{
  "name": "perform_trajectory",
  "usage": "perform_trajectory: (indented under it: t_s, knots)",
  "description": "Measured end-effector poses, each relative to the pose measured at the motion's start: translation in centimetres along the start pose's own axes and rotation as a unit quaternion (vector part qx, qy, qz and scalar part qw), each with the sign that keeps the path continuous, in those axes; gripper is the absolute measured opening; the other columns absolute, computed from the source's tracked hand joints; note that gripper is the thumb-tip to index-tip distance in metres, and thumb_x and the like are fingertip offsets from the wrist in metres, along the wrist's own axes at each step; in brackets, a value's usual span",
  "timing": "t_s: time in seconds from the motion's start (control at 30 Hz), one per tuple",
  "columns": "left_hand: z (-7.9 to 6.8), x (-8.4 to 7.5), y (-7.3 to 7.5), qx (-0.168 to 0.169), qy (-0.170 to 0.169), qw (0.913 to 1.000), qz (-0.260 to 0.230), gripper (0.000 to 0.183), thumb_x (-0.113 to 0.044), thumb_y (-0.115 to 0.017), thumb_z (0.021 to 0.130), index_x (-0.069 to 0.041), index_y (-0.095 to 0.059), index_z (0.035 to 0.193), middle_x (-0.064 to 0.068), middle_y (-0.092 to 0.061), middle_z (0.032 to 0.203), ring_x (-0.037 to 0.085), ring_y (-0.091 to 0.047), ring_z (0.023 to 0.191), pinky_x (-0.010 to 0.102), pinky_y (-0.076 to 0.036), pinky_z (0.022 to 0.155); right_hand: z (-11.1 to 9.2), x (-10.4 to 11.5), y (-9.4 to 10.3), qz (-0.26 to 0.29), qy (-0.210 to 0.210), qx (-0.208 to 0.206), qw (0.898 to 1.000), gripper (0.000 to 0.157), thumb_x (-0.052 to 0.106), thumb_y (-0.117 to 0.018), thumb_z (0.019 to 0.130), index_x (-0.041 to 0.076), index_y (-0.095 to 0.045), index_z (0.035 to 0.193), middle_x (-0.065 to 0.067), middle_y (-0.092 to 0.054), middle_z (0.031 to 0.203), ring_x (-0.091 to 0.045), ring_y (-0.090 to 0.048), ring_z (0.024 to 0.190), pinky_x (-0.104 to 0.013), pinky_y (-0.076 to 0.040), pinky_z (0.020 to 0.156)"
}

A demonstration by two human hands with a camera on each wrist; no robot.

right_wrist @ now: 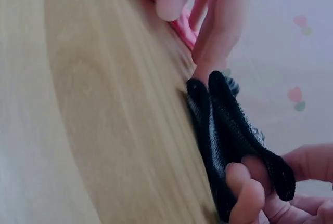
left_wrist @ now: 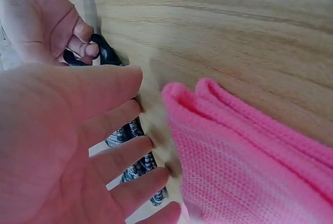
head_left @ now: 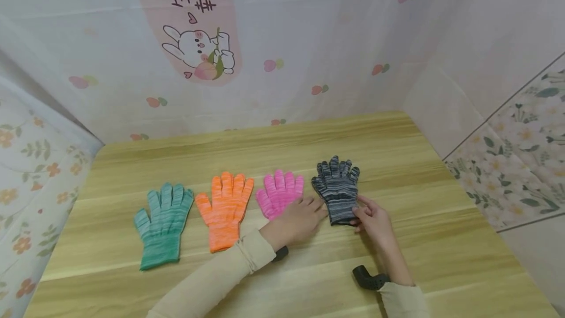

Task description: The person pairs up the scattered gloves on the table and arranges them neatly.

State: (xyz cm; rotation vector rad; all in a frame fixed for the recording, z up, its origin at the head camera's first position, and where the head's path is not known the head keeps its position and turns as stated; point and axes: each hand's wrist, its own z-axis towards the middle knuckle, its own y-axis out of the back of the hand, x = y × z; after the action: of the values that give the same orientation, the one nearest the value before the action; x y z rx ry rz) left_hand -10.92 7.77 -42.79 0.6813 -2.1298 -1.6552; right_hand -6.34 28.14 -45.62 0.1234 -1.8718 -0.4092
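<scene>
A black-and-grey knit glove [head_left: 337,191] lies on the table with its fingers toward the back wall. My right hand [head_left: 376,221] pinches the right corner of its cuff. In the right wrist view the dark cuff [right_wrist: 216,115] gapes in two layers, with fingertips [right_wrist: 248,195] gripping its lower edge. My left hand [head_left: 300,221] reaches across beside the glove's left edge, fingers extended and holding nothing. Its forearm side overlaps the lower part of a pink glove [head_left: 281,193]. The left wrist view shows the open palm [left_wrist: 47,146] next to the pink cuff [left_wrist: 239,167].
Left of the pink glove lie an orange glove [head_left: 226,210] and a green glove [head_left: 164,227], both flat with fingers pointing away. The wood-grain table [head_left: 423,249] ends at a printed cloth wall [head_left: 282,23]. Floral cloth [head_left: 529,146] hangs at the right side.
</scene>
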Motion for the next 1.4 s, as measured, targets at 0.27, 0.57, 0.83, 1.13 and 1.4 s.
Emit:
perform_trajectory:
  t_s: [0.27,0.57,0.83,1.13,1.4]
  knots:
    - [0.5,0.4,0.4,-0.032,0.016,0.9993,-0.012,0.035,-0.018,-0.043,0.096,-0.010,-0.050,0.130,0.006,-0.051,0.130,0.020,-0.049,0.119,0.029,-0.042,0.101,0.1,-0.2,-0.5,-0.112,0.012,-0.023,0.993,0.052,0.009,-0.057,0.089,-0.004,-0.040,0.137,-0.007,-0.056,0.078,-0.007,-0.046,0.046,-0.022,-0.044,0.044]
    - [3.1,-0.6,0.2,-0.066,0.052,0.9954,-0.045,0.049,-0.034,-0.041,0.099,-0.006,-0.042,0.139,0.014,-0.034,0.148,0.027,-0.033,0.137,0.033,-0.028,0.113,0.5,0.1,-0.1,-0.192,0.048,-0.003,0.980,0.055,0.007,-0.060,0.086,-0.010,-0.039,0.134,-0.012,-0.054,0.086,-0.013,-0.047,0.069,-0.021,-0.041,0.057]
    - [5.3,-2.8,-0.5,-0.005,0.166,0.9859,-0.017,0.066,-0.059,-0.034,0.093,-0.021,-0.031,0.146,0.010,-0.022,0.154,0.029,-0.024,0.141,0.037,-0.028,0.113,3.9,3.0,0.8,-0.239,0.136,-0.007,0.961,0.044,0.010,-0.056,0.091,-0.012,-0.047,0.127,-0.018,-0.055,0.092,-0.026,-0.054,0.081,-0.031,-0.044,0.066]
    - [5.4,-3.5,-1.6,-0.012,0.176,0.9841,-0.016,0.068,-0.060,-0.036,0.092,-0.020,-0.031,0.146,0.011,-0.021,0.154,0.034,-0.023,0.140,0.031,-0.032,0.111,10.4,6.1,-2.3,-0.344,0.145,0.070,0.925,0.029,0.019,-0.057,0.092,-0.005,-0.065,0.106,-0.021,-0.064,0.100,-0.031,-0.060,0.087,-0.043,-0.050,0.075]
    - [5.4,-3.6,-1.6,-0.004,0.195,0.9805,-0.024,0.071,-0.063,-0.036,0.090,-0.021,-0.031,0.146,0.003,-0.015,0.157,0.029,-0.016,0.143,0.034,-0.027,0.113,12.1,7.0,-3.0,-0.262,0.134,0.115,0.949,0.022,0.017,-0.061,0.089,-0.001,-0.068,0.101,-0.018,-0.063,0.099,-0.028,-0.057,0.085,-0.038,-0.047,0.070]
